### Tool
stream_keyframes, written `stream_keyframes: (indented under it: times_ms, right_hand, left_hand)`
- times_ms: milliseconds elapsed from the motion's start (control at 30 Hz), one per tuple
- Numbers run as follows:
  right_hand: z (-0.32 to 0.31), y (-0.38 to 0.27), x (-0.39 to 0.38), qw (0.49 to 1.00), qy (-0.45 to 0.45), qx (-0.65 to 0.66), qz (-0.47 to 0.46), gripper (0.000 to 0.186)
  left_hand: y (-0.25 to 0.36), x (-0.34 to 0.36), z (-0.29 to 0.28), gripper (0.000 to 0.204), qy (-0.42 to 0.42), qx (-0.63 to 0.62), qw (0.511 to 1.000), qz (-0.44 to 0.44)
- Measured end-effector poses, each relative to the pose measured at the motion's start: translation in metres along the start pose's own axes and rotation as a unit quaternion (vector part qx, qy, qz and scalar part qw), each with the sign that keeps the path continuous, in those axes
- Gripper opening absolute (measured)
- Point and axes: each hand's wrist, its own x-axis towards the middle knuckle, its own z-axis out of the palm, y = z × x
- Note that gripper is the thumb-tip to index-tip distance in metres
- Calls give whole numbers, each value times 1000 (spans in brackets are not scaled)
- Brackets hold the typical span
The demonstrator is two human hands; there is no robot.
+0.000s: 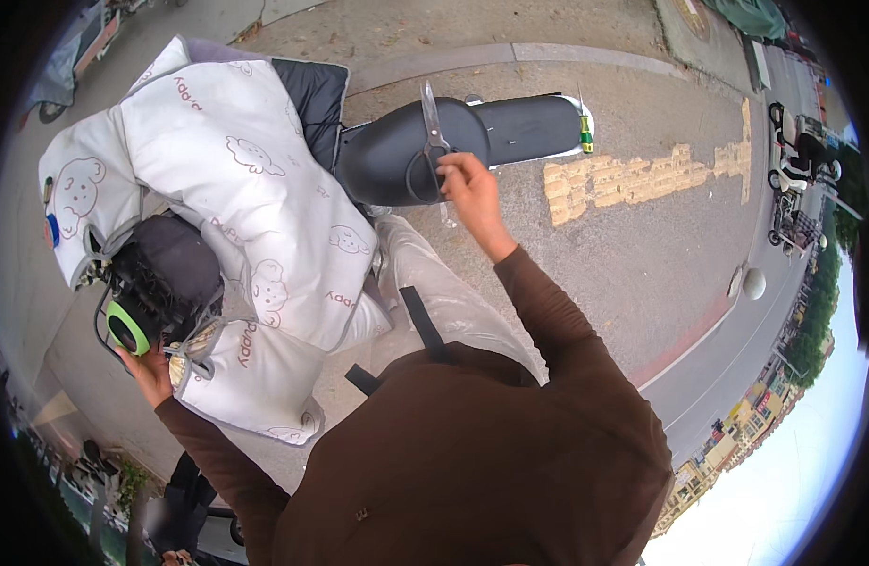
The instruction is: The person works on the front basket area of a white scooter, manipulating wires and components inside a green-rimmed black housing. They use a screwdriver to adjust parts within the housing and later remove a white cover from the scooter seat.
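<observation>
My right hand is closed on the handles of a pair of scissors, whose blades point away from me. The scissors are above the black seat of a scooter. At the left, my left hand has its fingers curled against the lower edge of a round black thing with a bright green rim. That thing is by the scooter's handlebar end, and its exact kind is unclear. A white quilted scooter cover with puppy drawings drapes over the front, with grey ties near my left hand.
A screwdriver with a green handle lies at the seat's rear end. On the cover's left edge is a small blue item. A dark padded bag-like piece sits by the handlebar. Parked scooters stand along the road at far right.
</observation>
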Motion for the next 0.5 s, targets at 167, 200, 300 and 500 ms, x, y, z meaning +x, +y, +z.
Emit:
stream_keyframes:
  times_ms: [167, 200, 300, 500]
  right_hand:
    - [-160, 147, 69, 944, 156, -291, 8, 18]
    - [-168, 164, 80, 927, 153, -342, -9, 20]
    - [-155, 164, 108, 918, 152, -356, -86, 19]
    - [-160, 177, 136, 890, -13, -440, -116, 20]
  left_hand:
    - [10, -27, 28, 72, 144, 124, 977, 97]
    - [15, -43, 38, 68, 181, 174, 956, 154]
    - [33, -91, 64, 53, 255, 290, 876, 288]
    - [8, -169, 160, 33, 167, 284, 897, 293]
